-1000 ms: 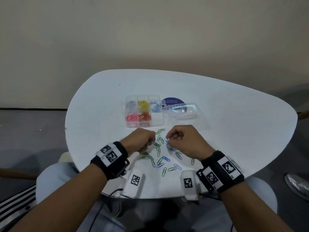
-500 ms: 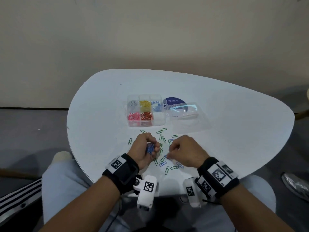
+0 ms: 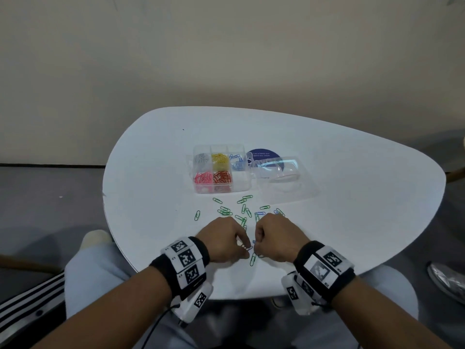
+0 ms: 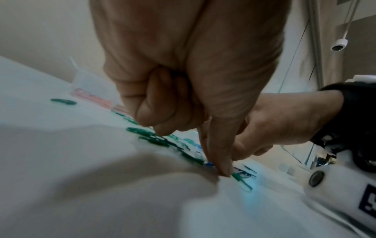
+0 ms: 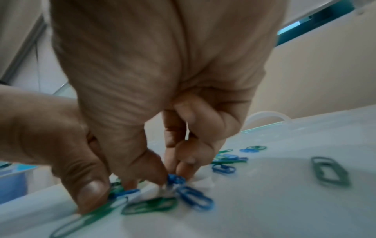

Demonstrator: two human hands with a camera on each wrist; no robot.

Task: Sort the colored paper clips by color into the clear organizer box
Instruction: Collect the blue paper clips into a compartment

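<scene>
The clear organizer box (image 3: 221, 172) holds white, yellow, blue, pink and red clips in separate cells. Loose green clips (image 3: 242, 209) and blue clips (image 3: 260, 213) lie scattered in front of it. My left hand (image 3: 237, 248) and right hand (image 3: 259, 242) meet near the table's front edge. In the right wrist view my right hand (image 5: 173, 175) pinches a blue clip (image 5: 176, 179) on the table. My left hand (image 4: 220, 172) has its fingers curled, and its thumb and forefinger pinch a blue clip (image 5: 125, 192) down on the tabletop.
The box's clear lid (image 3: 279, 171) lies open to the right over a round blue sticker (image 3: 263, 154). The white table (image 3: 151, 187) ends just below my wrists, with my lap under it. A lone green clip (image 3: 197, 215) sits at the left.
Both hands have drawn back toward the front edge and closed in on each other. The left hand, which showed blue clips in its palm, now has its fingers turned down onto the table.
</scene>
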